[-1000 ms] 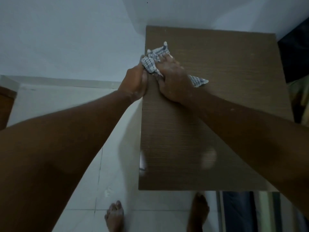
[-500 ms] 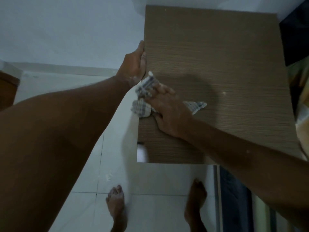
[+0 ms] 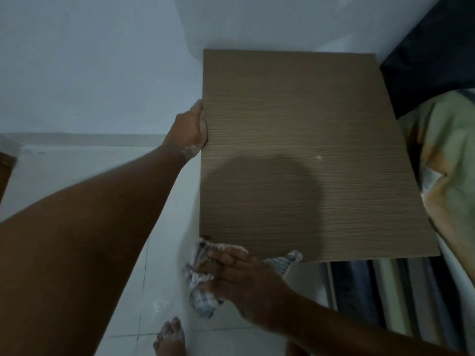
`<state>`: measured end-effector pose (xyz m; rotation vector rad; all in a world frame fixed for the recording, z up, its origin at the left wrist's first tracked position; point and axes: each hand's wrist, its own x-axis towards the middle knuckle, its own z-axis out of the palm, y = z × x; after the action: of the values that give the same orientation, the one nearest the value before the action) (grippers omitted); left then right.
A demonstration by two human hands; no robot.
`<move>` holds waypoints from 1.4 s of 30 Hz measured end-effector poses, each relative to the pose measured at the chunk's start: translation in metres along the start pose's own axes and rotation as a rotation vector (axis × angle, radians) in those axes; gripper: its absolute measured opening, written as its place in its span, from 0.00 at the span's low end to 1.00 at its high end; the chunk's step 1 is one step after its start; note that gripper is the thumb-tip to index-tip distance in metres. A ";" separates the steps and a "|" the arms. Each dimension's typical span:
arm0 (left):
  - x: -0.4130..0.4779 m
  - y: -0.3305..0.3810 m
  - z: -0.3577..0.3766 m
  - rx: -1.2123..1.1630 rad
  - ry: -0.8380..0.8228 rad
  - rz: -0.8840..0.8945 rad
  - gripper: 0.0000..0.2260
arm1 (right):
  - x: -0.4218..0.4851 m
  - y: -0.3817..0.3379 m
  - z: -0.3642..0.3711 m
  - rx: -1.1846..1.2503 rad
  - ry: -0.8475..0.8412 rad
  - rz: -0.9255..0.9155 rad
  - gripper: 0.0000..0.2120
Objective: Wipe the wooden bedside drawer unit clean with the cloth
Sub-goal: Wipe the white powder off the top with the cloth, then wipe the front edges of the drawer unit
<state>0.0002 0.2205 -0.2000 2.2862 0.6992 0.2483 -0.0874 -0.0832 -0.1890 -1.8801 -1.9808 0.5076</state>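
I am leaning over the wooden drawer unit (image 3: 295, 150), looking straight down on its brown top. My right hand (image 3: 241, 281) is pressing the checked cloth (image 3: 203, 301) against the unit's near edge at the 7 o'clock corner. Its fingers (image 3: 218, 256) are lying stretched out and nearly straight across the bunched fabric rather than curling round it. One tail of the cloth is poking out past my hand toward 3 o'clock, just under the edge, and a wad is hanging below my palm at 6 o'clock.

My left hand (image 3: 187, 129) is resting against the unit's 9 o'clock edge, thumb lying along the rim. Its fingers are hiding behind the hand, so I cannot tell whether they are curling or straight.

A small pale speck (image 3: 318, 157) is sitting on the top, toward 3 o'clock of centre. A greenish bed cover (image 3: 452, 163) is lying just beside the unit at 3 o'clock. My bare foot (image 3: 169, 335) is standing on the pale tiled floor (image 3: 167, 278) at 6 o'clock.
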 end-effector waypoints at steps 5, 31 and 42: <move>-0.027 -0.018 0.010 0.129 0.191 -0.180 0.17 | -0.028 -0.027 0.009 0.066 0.002 0.088 0.14; -0.309 -0.080 0.145 -0.258 0.603 0.191 0.11 | -0.080 -0.031 0.150 0.546 0.994 0.744 0.21; -0.280 -0.102 0.167 -0.250 0.882 0.556 0.11 | -0.060 0.022 0.167 0.240 1.530 0.359 0.28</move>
<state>-0.2143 0.0282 -0.3838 2.0180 0.3720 1.5673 -0.1475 -0.1434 -0.3464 -1.5518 -0.5454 -0.5144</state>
